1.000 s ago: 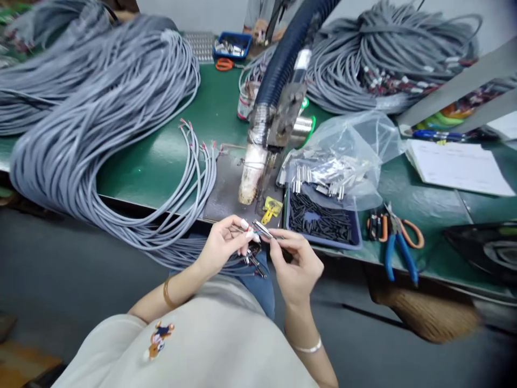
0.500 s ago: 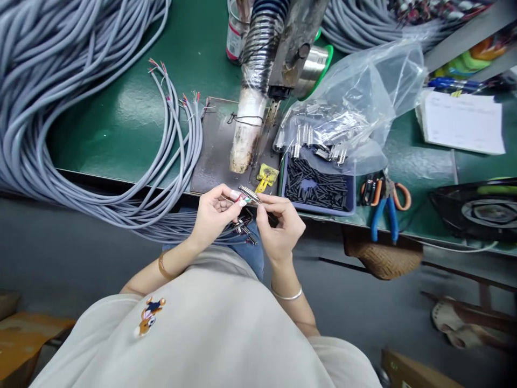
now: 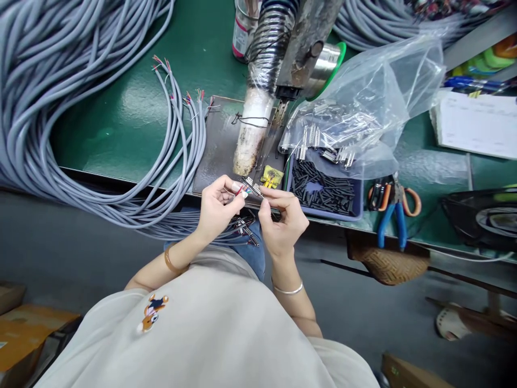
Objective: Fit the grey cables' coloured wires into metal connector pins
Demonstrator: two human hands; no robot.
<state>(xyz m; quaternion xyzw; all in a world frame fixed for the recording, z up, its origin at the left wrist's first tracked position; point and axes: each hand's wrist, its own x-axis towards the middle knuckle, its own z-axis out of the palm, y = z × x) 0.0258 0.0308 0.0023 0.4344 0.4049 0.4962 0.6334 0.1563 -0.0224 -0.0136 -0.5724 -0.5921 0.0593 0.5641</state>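
My left hand is closed in a pinch on thin coloured wires, red, green and blue. The wires lie against a small metal multi-pin connector. From the other side, my right hand pinches at the connector's right end with thumb and index finger; its fingertips partly hide that end. Both hands are just off the bench's front edge, below the soldering fixture's tip. Grey cables with several finished-looking connectors at their ends lie over the lap beneath my hands.
A wrapped hose hangs over a dark plate. To the right are a blue tray of short black tubes, a plastic bag of connectors, pliers and a solder spool. Grey cable bundles fill the left.
The view has shifted slightly, so the bench things sit farther right. My right fingertips have drawn back a little along the connector's end; my left hand keeps its pinch.
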